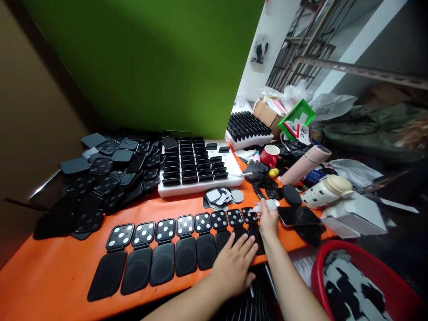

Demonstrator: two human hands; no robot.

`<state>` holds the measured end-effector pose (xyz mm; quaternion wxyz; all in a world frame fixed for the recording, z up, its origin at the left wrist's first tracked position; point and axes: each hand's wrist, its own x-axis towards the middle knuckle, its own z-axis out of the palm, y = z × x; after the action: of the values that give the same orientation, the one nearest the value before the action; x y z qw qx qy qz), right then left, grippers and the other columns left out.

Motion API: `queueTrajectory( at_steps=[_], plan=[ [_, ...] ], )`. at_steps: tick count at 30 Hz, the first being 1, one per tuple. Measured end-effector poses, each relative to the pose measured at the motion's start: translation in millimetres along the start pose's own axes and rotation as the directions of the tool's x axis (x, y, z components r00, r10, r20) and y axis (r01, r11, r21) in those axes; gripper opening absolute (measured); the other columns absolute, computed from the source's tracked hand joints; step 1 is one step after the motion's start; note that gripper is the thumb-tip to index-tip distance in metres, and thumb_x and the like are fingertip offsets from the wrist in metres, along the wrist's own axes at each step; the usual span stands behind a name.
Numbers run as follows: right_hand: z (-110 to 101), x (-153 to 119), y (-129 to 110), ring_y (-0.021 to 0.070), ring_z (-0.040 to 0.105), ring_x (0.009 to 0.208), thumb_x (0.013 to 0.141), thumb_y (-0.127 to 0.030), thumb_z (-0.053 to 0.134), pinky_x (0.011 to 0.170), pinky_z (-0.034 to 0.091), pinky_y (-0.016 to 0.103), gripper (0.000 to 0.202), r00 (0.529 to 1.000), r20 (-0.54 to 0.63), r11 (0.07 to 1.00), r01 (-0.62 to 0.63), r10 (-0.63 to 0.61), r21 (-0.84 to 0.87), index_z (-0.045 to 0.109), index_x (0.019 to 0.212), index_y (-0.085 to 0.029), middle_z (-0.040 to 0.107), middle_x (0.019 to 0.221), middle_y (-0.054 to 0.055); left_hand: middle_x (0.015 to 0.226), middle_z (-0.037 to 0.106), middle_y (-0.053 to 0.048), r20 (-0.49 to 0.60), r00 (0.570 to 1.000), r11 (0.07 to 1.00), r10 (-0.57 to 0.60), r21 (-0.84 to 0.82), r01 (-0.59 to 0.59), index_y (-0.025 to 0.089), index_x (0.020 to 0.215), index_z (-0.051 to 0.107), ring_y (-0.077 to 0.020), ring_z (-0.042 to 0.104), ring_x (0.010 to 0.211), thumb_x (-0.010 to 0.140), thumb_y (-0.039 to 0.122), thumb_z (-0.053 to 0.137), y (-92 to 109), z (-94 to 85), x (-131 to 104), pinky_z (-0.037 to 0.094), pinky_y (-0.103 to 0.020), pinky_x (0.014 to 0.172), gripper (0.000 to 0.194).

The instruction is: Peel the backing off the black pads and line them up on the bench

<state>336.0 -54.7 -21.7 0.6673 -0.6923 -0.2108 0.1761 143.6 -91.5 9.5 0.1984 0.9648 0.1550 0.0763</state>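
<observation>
A row of several hinged black cases lies opened out along the orange tabletop. Their far halves point(165, 229) carry pale round dots, and the near halves point(162, 264) are plain black. My right hand point(268, 223) is closed around a small white squeeze bottle point(269, 205), whose narrow tip points left over the rightmost dotted half point(249, 216). Flat, with fingers stretched out, my left hand point(234, 265) rests on the plain halves near the row's right end and partly covers them. Behind the row sits a small pile of grey and white thin pieces point(220, 197).
At left, black cases are heaped point(117, 169). A white foam tray point(200, 185) holds upright black cases; another foam tray point(249, 141) stands behind. To the right are a red mug point(269, 155), pink bottle point(306, 164), phone point(299, 216) and red basin point(317, 272).
</observation>
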Motion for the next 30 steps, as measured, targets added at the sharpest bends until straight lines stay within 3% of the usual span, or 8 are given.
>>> queueTrajectory(
  at_steps=[30],
  plan=[
    [-3.2,-2.7,-1.5,0.0142,0.058,0.053,0.073,-0.049,0.057,0.047,0.042,0.022,0.037,0.997,-0.047,0.995,0.059,-0.063,-0.076,0.059,0.079,-0.012,0.065,0.069,0.007,0.146,0.021,-0.003,-0.012,1.000,1.000,-0.001,0.004,0.001,0.018,0.137,0.023,-0.0212,0.016,0.133,0.087,0.051,0.027,-0.2,1.4,0.4,0.008,-0.044,0.107,0.060]
  ],
)
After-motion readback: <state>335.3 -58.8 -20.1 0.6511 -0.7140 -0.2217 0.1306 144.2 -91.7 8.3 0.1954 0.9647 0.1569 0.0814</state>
